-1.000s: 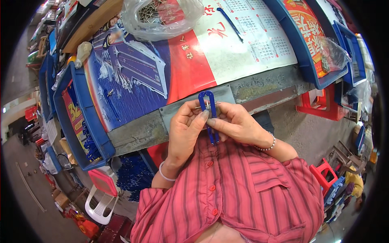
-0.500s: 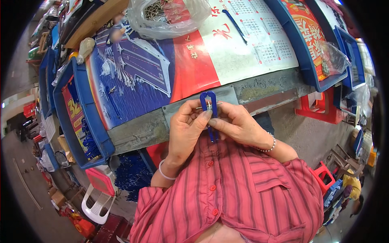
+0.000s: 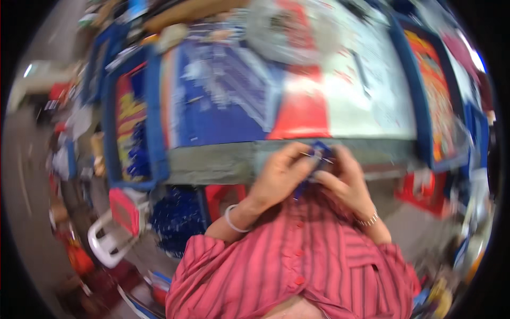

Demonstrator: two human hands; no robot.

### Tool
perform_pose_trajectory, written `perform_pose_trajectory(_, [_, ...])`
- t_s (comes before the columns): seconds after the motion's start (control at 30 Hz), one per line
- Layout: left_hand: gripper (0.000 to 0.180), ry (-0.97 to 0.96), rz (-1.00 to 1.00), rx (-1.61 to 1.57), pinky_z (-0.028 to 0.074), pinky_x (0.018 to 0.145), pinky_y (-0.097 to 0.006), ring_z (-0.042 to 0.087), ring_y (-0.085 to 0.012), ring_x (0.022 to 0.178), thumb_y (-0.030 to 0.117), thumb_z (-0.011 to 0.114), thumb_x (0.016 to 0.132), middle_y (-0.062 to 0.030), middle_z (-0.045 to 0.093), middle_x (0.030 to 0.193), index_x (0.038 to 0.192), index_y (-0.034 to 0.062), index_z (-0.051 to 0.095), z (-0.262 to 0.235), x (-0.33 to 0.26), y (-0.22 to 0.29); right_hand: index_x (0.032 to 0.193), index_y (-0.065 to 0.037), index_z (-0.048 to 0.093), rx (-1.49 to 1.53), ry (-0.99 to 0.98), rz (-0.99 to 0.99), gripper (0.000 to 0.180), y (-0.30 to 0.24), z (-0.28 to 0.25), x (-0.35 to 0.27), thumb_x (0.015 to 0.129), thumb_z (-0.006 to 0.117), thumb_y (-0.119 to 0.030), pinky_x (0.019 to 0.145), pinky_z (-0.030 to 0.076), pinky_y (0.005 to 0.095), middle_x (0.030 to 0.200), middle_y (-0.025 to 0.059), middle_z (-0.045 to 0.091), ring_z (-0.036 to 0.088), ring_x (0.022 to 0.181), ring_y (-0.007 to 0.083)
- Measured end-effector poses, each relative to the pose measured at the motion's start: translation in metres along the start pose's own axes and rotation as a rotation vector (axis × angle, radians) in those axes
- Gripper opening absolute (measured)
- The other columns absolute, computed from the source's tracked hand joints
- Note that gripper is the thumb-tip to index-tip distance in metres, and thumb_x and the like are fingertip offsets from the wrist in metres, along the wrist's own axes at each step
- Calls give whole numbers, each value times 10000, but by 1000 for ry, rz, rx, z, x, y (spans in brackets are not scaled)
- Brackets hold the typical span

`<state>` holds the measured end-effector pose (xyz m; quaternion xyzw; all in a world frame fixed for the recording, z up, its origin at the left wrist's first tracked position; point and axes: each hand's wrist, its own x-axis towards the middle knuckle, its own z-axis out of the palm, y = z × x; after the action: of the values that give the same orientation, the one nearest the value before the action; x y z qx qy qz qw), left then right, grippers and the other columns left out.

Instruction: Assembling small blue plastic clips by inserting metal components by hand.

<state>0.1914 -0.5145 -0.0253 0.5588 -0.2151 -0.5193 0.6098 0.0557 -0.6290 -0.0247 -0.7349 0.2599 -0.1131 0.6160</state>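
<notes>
Close to my chest, at the table's near edge, my left hand (image 3: 280, 176) and my right hand (image 3: 348, 183) are both closed on a blue U-shaped part (image 3: 319, 145), its bend pointing away from me. A thin metal pin (image 3: 326, 159) crosses it between my fingers. The part now leans, its lower end toward the left. Motion blur hides how far the pin goes through and where each fingertip presses.
A clear plastic bag (image 3: 260, 37) of small metal pieces lies on the poster-covered table (image 3: 303, 125). Blue trays stand at left (image 3: 155, 114) and right (image 3: 416, 90). Beneath the left side is a heap of blue parts (image 3: 178, 220), beside a white chair (image 3: 103, 244).
The view has swung and blurred, shifting the table scene rightward. The blue part, upright before, is now tilted; both hands still hold it with the pin.
</notes>
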Motion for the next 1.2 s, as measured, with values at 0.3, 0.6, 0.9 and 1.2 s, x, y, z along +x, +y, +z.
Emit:
perform_pose_trajectory(0.3, [316, -268, 101, -102, 462, 713, -256, 530, -97, 796, 94, 571, 876, -52, 544, 915, 1142, 1, 429, -16, -11, -14, 1040, 25, 565, 111, -33, 61, 171, -20, 12, 6, 879, 537, -27, 482, 352, 180, 792, 11, 571, 450, 562, 38])
perform_pose_trajectory(0.6, [547, -264, 163, 357, 408, 560, -288, 523, -131, 621, 36, 576, 772, -57, 537, 655, 1266, 8, 345, -33, 7, -15, 979, 7, 544, 106, 58, 41, 143, 17, 3, 9, 845, 590, -12, 481, 345, 173, 713, -9, 507, 454, 561, 40])
perform_pose_trajectory(0.9, [282, -388, 230, 653, 442, 611, -333, 590, -214, 679, 55, 614, 795, -107, 599, 760, 1064, 18, 541, -34, 38, -19, 933, 15, 601, -52, 75, 104, 125, 30, -9, 12, 849, 623, -74, 489, 396, 212, 719, 24, 593, 516, 564, 62])
perform_pose_trajectory(1.2, [280, -103, 610, 1062, 431, 720, -379, 544, -287, 832, 58, 693, 716, -102, 559, 887, 978, 28, 598, -13, 29, -36, 1043, -30, 597, -660, 110, -310, 300, 29, -26, 3, 750, 663, -37, 704, 479, 368, 992, 135, 577, 581, 825, 317])
